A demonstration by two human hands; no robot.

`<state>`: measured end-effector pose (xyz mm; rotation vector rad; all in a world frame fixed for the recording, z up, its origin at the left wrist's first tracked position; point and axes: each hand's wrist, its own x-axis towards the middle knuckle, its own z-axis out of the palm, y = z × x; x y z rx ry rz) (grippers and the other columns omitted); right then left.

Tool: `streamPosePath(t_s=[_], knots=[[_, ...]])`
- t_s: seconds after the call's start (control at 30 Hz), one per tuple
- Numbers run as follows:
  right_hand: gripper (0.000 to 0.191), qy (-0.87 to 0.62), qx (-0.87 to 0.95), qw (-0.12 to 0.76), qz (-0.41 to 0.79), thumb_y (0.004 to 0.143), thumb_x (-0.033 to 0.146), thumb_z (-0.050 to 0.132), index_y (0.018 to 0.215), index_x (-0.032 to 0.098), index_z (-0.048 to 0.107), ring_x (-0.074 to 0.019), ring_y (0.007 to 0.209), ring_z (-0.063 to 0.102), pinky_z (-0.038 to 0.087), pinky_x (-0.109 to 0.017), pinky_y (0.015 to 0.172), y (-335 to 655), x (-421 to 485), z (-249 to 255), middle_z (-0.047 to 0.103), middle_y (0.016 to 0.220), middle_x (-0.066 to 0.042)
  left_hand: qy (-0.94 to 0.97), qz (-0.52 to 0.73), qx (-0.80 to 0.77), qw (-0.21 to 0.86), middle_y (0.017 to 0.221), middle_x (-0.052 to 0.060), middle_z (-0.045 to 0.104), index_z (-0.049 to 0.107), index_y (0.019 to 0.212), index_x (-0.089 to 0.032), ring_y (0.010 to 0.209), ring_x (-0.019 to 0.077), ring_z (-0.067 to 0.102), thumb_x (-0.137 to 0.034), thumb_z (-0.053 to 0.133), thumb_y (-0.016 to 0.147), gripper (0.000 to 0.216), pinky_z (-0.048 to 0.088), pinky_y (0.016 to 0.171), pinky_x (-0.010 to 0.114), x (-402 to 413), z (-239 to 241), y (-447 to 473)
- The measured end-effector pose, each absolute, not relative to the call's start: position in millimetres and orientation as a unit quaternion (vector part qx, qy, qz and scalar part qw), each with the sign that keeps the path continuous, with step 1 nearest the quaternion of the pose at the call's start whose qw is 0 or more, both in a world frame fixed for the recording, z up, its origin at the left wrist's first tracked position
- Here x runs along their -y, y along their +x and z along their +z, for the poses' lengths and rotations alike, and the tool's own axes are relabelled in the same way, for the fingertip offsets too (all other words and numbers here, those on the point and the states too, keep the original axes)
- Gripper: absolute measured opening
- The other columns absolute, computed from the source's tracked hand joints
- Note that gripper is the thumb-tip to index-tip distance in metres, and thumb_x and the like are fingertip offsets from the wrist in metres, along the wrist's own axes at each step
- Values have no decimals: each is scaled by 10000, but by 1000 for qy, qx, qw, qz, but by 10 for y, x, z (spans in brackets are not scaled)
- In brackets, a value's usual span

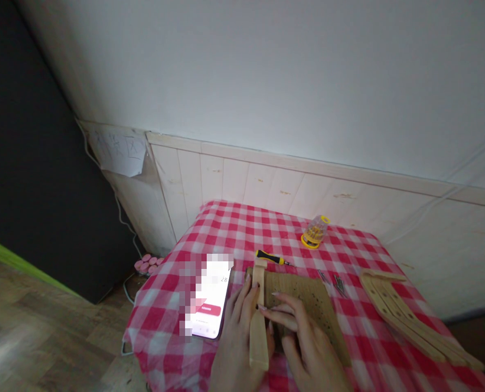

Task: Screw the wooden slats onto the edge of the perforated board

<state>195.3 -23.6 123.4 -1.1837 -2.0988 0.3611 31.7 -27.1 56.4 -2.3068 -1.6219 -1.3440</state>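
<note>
Underneath a brown board (307, 288) spreads a red-and-white checked tablecloth (234, 228). Well to the board's right lies a row of curved wooden slats (405, 316), side by side and marked with dark spots. Over the board's near right part, the right hand (307, 343) has its fingers loosely spread, one fingertip at a small dark spot on a pale wooden bar (259, 337); I cannot tell whether it pinches anything there. The left hand (240, 324) curls around that bar, gripping it along the board's left edge, its length pointing away from the person. Left of the board, a lit smartphone (209, 305) lies face up. Beyond the board and toward its right, a clear plastic bit case (315, 232) with yellow cap and dark-and-yellow base holds yellow pieces, visible through its wall. Just past the board's far edge rests a black-and-yellow screwdriver (270, 257). Near its far right corner lie slim metal pieces (339, 285), too small to identify.
</note>
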Motion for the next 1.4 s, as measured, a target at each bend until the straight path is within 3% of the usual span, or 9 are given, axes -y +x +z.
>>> streamPosePath(t_s=[0.37, 0.57, 0.73, 1.0, 1.13, 1.3, 1.4], knots=[[569, -465, 815, 305, 160, 944, 48, 402, 1464, 256, 503, -191, 1177, 790, 653, -338, 1004, 1946, 244, 1327, 828, 1267, -87, -721, -421, 530, -146, 1702, 123, 446, 311, 1660, -215, 1592, 274, 403, -192, 528, 1012, 684, 536, 1203, 508, 268, 469, 291], [567, -475, 808, 304, 169, 919, 62, 403, 1437, 255, 529, -199, 1137, 807, 667, -348, 974, 1933, 246, 1341, 845, 1221, -69, -718, -420, 532, -158, 1678, 135, 480, 407, 1621, -205, 1540, 307, 480, -185, 551, 966, 671, 547, 1195, 530, 251, 477, 304], [554, -474, 811, 301, 165, 941, 69, 412, 1444, 271, 528, -193, 1147, 804, 666, -342, 978, 1947, 231, 1395, 839, 1243, -58, -693, -427, 547, -194, 1564, 176, 600, 456, 1589, -195, 1320, 298, 687, -227, 583, 928, 674, 646, 1054, 470, 199, 385, 306], [528, -454, 832, 314, 47, 891, 47, 396, 1351, 234, 574, -208, 993, 840, 703, -346, 859, 1865, 206, 1462, 870, 1091, -77, -702, -414, 557, -160, 1587, 189, 574, 539, 1514, -157, 1447, 311, 593, -235, 494, 1004, 518, 581, 1155, 515, 295, 557, 359], [567, -454, 842, 288, 46, 819, 71, 495, 1330, 259, 654, -241, 1029, 823, 693, -406, 913, 1871, 239, 1521, 863, 1095, -61, -694, -411, 561, -187, 1502, 206, 639, 575, 1444, -149, 1445, 348, 590, -250, 514, 992, 468, 578, 1140, 595, 297, 561, 342], [537, -429, 860, 264, 76, 754, 137, 723, 1251, 331, 777, -264, 1008, 811, 661, -437, 1000, 1922, 263, 1537, 862, 1118, -24, -706, -428, 528, -202, 1547, 231, 578, 458, 1502, -156, 1461, 306, 575, -179, 525, 954, 552, 580, 1145, 569, 299, 550, 305], [529, -425, 865, 258, 70, 775, 140, 775, 1265, 338, 783, -265, 1024, 812, 651, -453, 1032, 1941, 262, 1496, 862, 1156, -8, -729, -441, 501, -152, 1628, 204, 510, 384, 1545, -221, 1527, 322, 499, -126, 525, 893, 674, 577, 1137, 607, 334, 584, 244]])
